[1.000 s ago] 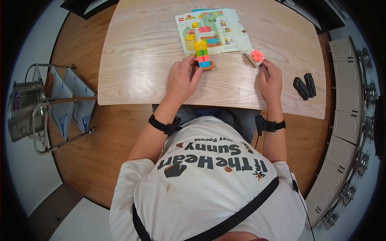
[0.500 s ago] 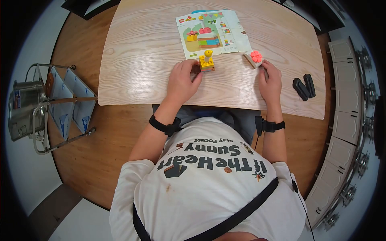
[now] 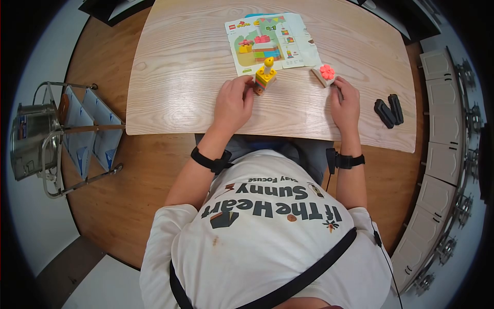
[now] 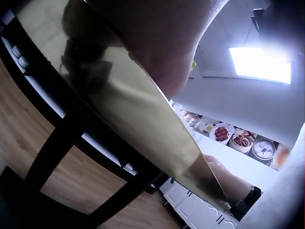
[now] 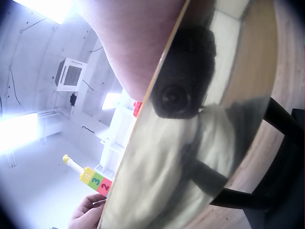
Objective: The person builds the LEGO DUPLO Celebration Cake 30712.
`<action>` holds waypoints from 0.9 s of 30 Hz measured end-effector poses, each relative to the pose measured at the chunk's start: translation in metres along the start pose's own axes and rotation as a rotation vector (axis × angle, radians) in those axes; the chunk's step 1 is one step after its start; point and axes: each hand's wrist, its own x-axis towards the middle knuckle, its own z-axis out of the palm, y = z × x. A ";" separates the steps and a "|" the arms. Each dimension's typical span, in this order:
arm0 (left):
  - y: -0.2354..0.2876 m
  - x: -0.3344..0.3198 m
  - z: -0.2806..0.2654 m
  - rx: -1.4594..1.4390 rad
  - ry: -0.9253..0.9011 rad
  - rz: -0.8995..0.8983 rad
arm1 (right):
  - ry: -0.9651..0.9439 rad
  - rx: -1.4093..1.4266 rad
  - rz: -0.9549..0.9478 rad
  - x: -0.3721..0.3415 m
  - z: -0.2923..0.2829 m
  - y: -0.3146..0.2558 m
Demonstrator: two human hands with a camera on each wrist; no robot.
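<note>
My left hand grips the foot of a toy brick tower near the front of the table. A yellow brick with studs tops the tower, and on it stands a white candle with a yellow flame. In the right wrist view the tower shows bricks numbered 4, 3 and 2, with the left hand around its lower part. My right hand rests on the table, fingers loosely bent, fingertips right at the edge of a white sloped brick with a coral flower on it.
A picture instruction sheet lies flat beyond the tower, over something blue at its far edge. To the right of the right hand lie two black objects. The table's front edge runs just before my body.
The tower tipped away with its numbers showing has been raised toward me and turned, so its studded top and a side now show. My left hand stays at its foot; my right hand hardly moved.
</note>
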 end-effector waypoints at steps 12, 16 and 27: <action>0.000 0.001 0.002 0.074 -0.016 0.018 | 0.005 0.009 0.001 -0.001 -0.001 0.000; 0.000 0.001 -0.001 0.072 -0.015 0.013 | -0.011 0.000 -0.001 0.004 -0.001 -0.001; 0.006 0.002 0.001 0.131 -0.007 0.024 | -0.015 0.000 0.006 0.004 -0.001 -0.002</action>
